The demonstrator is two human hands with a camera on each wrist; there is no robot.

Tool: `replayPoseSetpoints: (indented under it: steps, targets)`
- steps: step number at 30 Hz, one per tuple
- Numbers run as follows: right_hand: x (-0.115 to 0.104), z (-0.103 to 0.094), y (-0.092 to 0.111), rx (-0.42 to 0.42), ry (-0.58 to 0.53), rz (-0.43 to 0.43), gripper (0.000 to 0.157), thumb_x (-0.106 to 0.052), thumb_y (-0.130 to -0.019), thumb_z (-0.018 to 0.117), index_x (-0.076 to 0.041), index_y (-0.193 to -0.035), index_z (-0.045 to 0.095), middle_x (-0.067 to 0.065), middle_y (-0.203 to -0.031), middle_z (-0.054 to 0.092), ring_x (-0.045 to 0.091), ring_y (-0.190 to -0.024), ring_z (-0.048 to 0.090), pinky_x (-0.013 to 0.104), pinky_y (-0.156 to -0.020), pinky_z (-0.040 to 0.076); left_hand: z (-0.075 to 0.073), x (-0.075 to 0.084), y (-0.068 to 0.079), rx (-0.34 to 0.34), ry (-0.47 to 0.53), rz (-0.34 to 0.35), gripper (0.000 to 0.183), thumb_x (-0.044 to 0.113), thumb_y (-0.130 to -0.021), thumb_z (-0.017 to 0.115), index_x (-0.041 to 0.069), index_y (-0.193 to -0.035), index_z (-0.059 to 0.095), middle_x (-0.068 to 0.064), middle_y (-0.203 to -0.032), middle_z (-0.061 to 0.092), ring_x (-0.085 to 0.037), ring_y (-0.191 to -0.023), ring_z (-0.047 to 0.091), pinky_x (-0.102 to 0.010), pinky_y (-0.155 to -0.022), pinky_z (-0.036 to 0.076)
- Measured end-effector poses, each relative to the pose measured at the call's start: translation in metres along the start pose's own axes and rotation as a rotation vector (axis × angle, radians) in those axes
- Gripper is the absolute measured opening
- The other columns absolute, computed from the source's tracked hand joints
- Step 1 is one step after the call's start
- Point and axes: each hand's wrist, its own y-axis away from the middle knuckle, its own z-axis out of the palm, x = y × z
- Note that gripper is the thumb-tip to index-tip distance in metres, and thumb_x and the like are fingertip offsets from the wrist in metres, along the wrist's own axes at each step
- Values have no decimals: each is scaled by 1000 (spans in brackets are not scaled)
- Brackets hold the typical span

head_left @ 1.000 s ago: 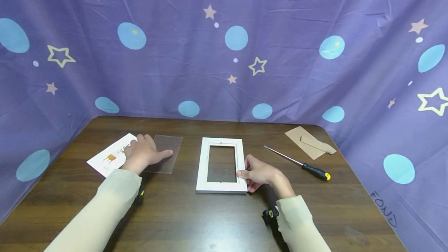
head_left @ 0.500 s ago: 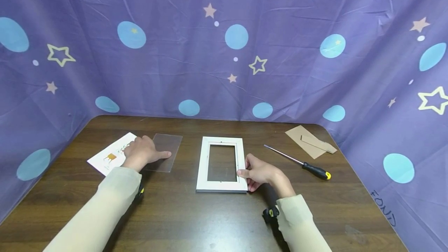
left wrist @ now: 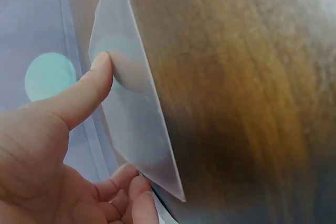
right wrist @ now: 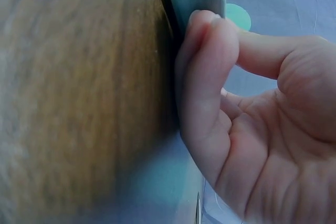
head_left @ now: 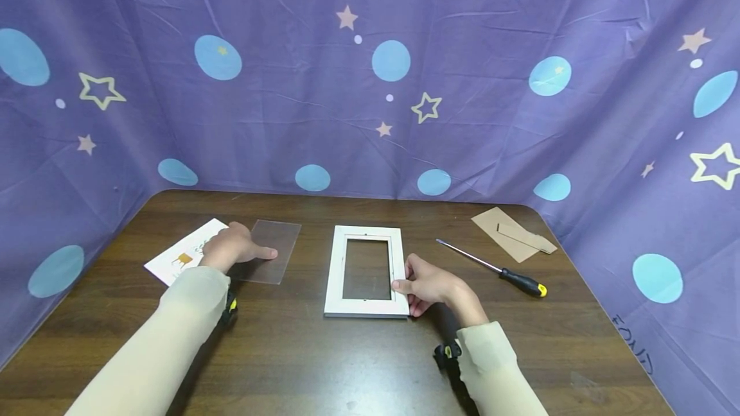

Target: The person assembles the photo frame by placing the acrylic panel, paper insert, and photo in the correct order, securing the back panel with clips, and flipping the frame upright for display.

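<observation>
White frame [head_left: 370, 308] on bench [head_left: 277, 352], right hand [head_left: 428, 284] pinching its right side, left hand [head_left: 231, 246] left of frame, thumb on clear sheet [head_left: 283, 239], fingers bent near sheet's edge, grip there undetermined, card [head_left: 182, 255] farther left, screwdriver [head_left: 520, 282] right of frame

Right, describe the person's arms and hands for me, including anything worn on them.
Long, plain, pale cream fabric sleeves with slightly rumpled cuffs cover both arms. A small black device with yellow markings shows by the left cuff, and a similar black-and-yellow device by the right. The left hand and right hand wear no visible gloves or rings.
</observation>
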Motion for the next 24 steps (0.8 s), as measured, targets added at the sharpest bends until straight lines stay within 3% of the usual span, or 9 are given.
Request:
replayPoseSetpoints:
  steps: [5,8,10,12,15,17,24]
  targets:
    - [0,0,1,1,-1,0,28,-15,-107,66,-4,-108,40,12,-74,57,20,-55,61,29,-49,61,-6,-3,0,-6,11,36,87,56,-90,79,-20,-125,55,-38,-120,62,-52,-110,62,-66,-91,56]
    - [0,0,1,2,-5,3,28,-15,-107,66,-4,-108,40,12,-74,56,20,-55,61,28,-49,61,-9,-4,-1,12,31,71,63,49,-93,78,-11,-101,62,-26,-98,64,-40,-93,62,-53,-79,58]
    - [0,0,1,0,-6,5,28,-15,-107,66,-4,-108,40,11,-74,56,20,-55,61,28,-49,61,-12,-3,-2,26,57,99,48,42,-94,78,-1,-83,59,-16,-82,60,-31,-80,60,-43,-69,56]
    - [0,0,1,-2,-2,4,28,-15,-107,66,-4,-108,40,11,-74,56,20,-55,61,28,-50,61,-14,-3,-2,22,120,119,39,32,-96,76,7,-76,55,-7,-75,55,-22,-72,57,-34,-63,52]
    - [0,0,1,-5,-3,3,27,-14,-107,65,-4,-107,40,11,-73,57,20,-54,61,28,-49,61,-18,-2,-1,-11,273,142,23,16,-96,73,5,-82,59,-3,-73,56,-15,-66,57,-26,-59,55]
    - [0,0,1,-5,-5,5,27,-14,-107,65,-4,-107,40,11,-73,57,20,-54,61,28,-49,60,-20,-2,-1,-59,397,158,10,6,-95,68,-1,-95,61,-3,-77,59,-12,-68,59,-23,-60,58]
    - [-1,0,2,-1,-4,5,27,-14,-107,66,-4,-107,40,12,-73,57,20,-55,61,28,-49,60,-29,-1,1,-273,688,226,24,0,-103,57,-11,-123,51,-3,-91,64,-8,-76,61,-20,-68,61]
